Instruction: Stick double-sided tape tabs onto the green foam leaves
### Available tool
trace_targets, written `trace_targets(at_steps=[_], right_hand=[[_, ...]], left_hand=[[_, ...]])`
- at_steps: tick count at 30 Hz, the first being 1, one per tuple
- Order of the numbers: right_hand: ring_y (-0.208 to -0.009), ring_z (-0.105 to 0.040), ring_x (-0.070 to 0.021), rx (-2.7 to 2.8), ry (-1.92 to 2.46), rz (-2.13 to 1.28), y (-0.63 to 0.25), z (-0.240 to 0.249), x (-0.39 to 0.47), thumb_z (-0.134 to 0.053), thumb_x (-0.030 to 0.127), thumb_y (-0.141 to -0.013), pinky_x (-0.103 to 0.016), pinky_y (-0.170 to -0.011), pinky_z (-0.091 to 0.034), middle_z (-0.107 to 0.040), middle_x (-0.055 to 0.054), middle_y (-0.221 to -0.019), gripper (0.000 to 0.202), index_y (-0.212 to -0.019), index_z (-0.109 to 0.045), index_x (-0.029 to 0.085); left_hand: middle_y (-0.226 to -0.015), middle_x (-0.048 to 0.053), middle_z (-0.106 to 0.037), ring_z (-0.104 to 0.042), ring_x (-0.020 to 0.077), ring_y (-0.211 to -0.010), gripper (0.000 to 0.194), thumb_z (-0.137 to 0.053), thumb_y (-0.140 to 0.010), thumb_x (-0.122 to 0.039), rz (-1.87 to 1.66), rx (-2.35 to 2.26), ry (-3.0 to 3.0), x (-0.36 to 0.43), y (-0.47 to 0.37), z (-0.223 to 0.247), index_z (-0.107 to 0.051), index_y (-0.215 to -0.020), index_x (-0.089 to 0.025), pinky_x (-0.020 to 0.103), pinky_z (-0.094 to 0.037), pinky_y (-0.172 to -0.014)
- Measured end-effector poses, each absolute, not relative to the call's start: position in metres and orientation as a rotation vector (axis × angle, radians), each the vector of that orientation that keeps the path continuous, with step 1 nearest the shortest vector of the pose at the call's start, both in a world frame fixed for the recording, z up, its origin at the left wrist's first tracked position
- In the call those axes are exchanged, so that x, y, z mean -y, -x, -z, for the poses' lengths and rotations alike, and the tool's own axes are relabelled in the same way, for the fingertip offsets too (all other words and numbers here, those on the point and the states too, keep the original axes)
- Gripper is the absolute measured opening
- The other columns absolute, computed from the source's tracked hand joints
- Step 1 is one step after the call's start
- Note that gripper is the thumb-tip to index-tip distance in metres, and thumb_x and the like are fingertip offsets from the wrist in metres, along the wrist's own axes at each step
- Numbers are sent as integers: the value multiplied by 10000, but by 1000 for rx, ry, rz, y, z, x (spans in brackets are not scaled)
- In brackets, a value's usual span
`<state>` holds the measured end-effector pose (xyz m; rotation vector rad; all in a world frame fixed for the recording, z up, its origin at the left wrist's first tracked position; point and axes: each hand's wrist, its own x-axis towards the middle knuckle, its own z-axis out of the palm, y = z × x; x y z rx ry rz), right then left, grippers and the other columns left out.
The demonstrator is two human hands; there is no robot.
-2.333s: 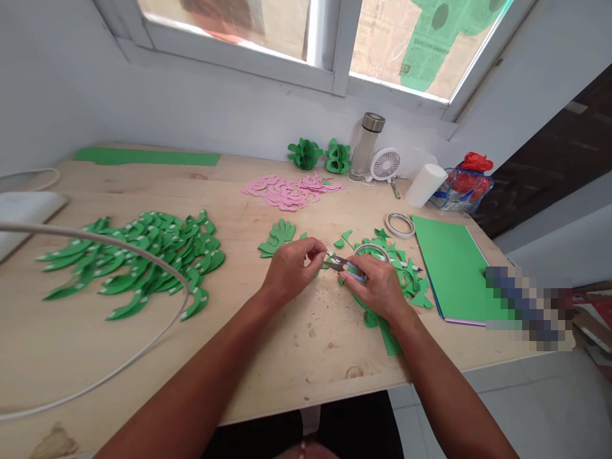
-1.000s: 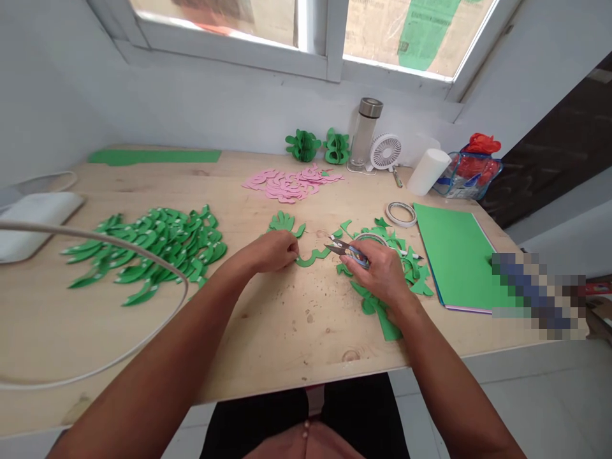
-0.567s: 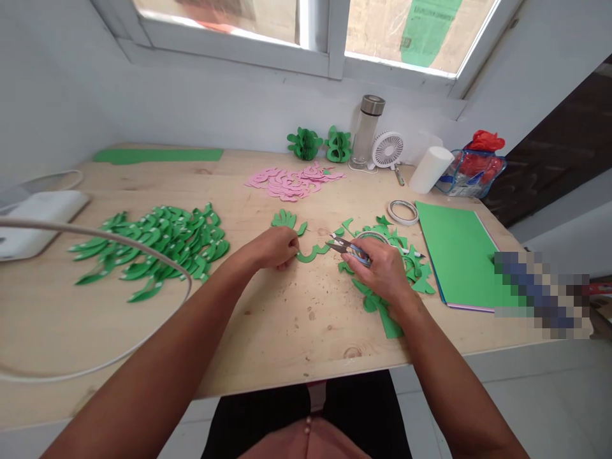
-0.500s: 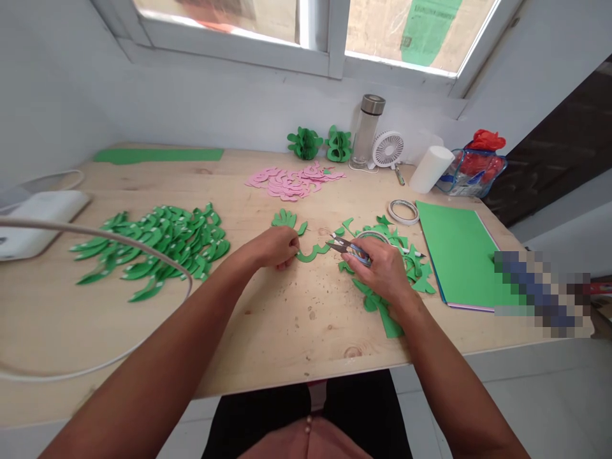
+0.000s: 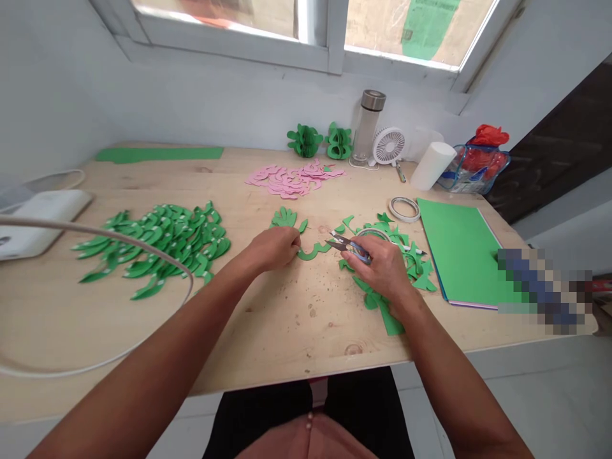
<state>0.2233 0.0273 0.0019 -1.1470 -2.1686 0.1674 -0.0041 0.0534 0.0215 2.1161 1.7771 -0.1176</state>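
My left hand (image 5: 282,247) is closed, its fingers pinched on the left end of a curved green paper strip (image 5: 313,252) above the wooden table (image 5: 287,344). In my right hand (image 5: 382,262) is a pair of small snips (image 5: 348,245), with the blades pointing left, close to the strip's right end. Just behind my left hand lie green leaf cut-outs (image 5: 284,217). Green paper scraps (image 5: 421,274) and a roll of tape are around and partly beneath my right hand.
Many green leaf pieces (image 5: 162,239) are heaped at left, crossed by a pale cable (image 5: 119,236). Pink cut-outs (image 5: 287,180) lie behind. A bottle (image 5: 367,127), small fan (image 5: 388,146) and white roll (image 5: 433,166) stand at the back; green sheets (image 5: 463,255) lie right.
The view has shifted slightly. Both hands keep nearly the same place and hold, with the strip and snips almost unmoved.
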Motion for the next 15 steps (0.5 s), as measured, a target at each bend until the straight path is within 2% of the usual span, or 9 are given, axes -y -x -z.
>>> trace_targets(at_steps=[3,10,15], right_hand=[[-740,-629,-188,2169,1145,-164,-223,-2,-27,-546,391,-872,-277,-642,-427,-708,-66,-841,270,-968,-682,178],[-741,-627,-185,2172,1144,-172,-223,-1,-27,-564,387,-865,-279,-652,-433,-708,-66,-840,263,-969,-680,176],[-711,-617,-178,2170,1112,-189,-223,-1,-28,-563,382,-862,-278,-626,-430,-700,-62,-822,256,-954,-684,175]], left_hand=[[-730,40,-672,-607,189,-713,151,-452,-739,-161,-5,-1772,-2144,-48,5,-21,-595,-701,-193,265,-354,-573],[-559,-8,-573,-558,144,-541,132,-488,-755,-272,-278,-1394,-1708,-25,13,-22,-571,-702,-185,232,-414,-500],[-512,-26,-546,-504,114,-460,127,-491,-741,-271,-304,-1382,-1629,-10,14,-12,-553,-681,-178,222,-386,-470]])
